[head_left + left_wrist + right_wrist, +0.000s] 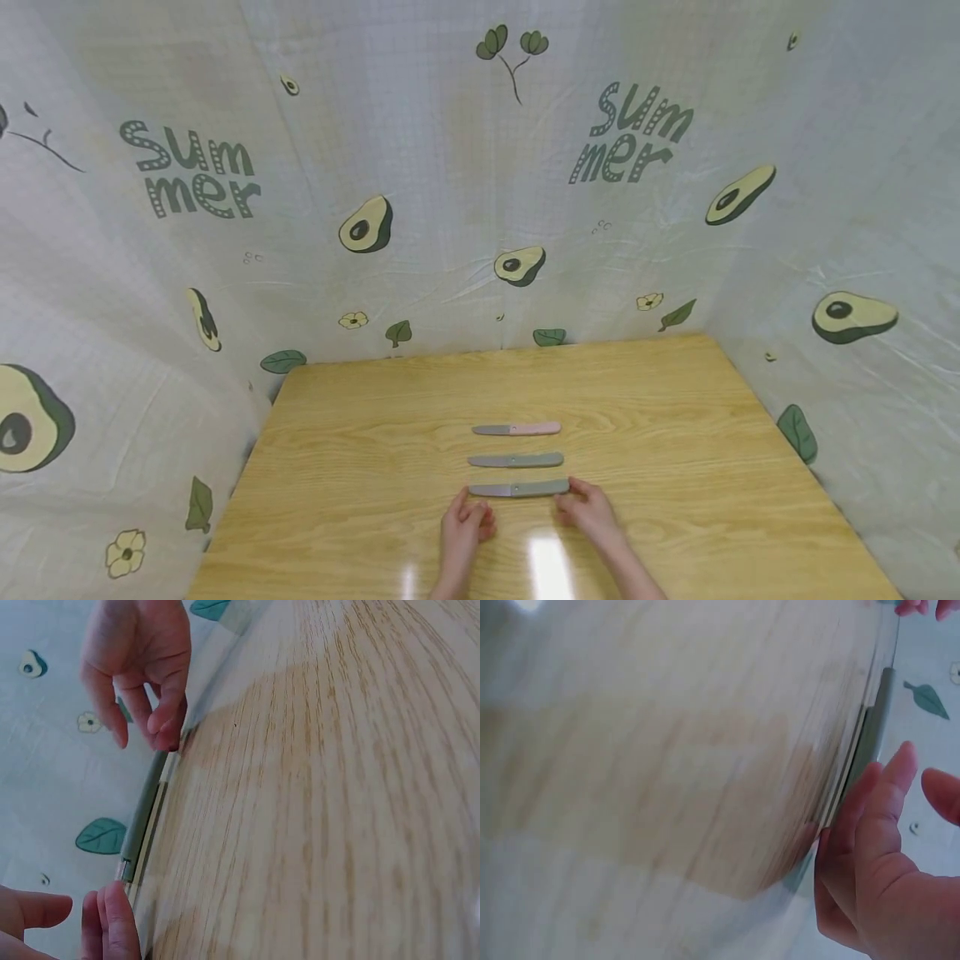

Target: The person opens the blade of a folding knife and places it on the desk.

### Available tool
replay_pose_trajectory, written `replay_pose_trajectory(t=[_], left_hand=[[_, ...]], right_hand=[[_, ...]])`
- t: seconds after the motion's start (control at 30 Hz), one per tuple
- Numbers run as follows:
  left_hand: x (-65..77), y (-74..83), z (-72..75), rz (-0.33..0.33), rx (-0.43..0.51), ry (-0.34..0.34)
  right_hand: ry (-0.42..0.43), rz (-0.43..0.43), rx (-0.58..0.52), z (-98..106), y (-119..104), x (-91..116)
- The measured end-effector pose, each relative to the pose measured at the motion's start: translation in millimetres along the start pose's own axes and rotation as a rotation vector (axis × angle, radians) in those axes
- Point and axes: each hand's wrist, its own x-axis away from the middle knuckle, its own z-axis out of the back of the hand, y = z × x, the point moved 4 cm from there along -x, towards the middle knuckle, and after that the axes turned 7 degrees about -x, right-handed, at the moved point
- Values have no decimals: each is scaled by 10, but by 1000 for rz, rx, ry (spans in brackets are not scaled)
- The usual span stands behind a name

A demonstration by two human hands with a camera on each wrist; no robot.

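Three small knives lie in parallel on the wooden table, blades to the left. The nearest knife [542, 489] has a grey-green handle. My left hand [467, 527] is at its blade tip, and my right hand [588, 512] touches the handle's end. In the left wrist view the left hand's fingers [116, 922] look straight, with the thumb apart. The right wrist view shows the right hand [889, 862] with extended fingers beside the knife handle [877, 720], thumb held away. Behind it are a second grey-green knife [536, 460] and a pink-handled knife [536, 428].
A pale cloth printed with avocados and leaves [442, 167] hangs behind the table and along both sides. The wooden table top [360, 450] extends to the left and right of the knives. Light glares off its front part.
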Motion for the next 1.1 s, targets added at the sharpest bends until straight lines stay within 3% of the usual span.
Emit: replay_pose_trajectory(t=[0.2, 0.7, 1.1], left_hand=[[-28, -24, 4, 23, -35, -10], [-35, 23, -16, 8, -66, -76], [-40, 62, 49, -26, -77, -86]], right_hand=[[-18, 20, 108, -29, -4, -22], [-58, 8, 108, -17, 2, -33], [-25, 6, 132, 116, -118, -12]])
